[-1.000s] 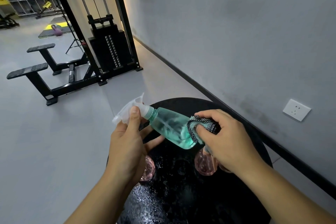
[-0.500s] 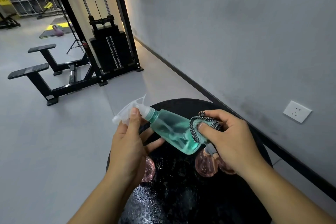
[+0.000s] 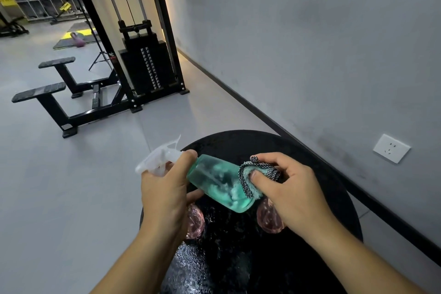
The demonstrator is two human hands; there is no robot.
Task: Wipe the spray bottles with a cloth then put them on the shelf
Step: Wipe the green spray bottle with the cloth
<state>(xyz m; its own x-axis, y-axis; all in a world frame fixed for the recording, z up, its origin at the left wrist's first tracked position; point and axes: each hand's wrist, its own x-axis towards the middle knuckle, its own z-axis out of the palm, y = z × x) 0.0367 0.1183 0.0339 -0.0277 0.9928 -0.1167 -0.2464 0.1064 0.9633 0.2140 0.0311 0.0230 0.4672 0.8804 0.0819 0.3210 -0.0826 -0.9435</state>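
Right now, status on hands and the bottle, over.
Left hand grips translucent teal spray bottle at its neck. Right hand presses teal cloth on its base. Two pink bottles below.

head view, looking forward and down, close above round table [image 3: 322, 155]

One green spray bottle [image 3: 218, 185]. Two pink bottles: [image 3: 195, 223], [image 3: 269, 219]. One cloth [image 3: 253, 180]. Two hands: left [image 3: 164, 194], right [image 3: 293, 194]. One round black table [image 3: 329, 198]. One wall socket [image 3: 391, 148]. One kettlebell [image 3: 78, 39].
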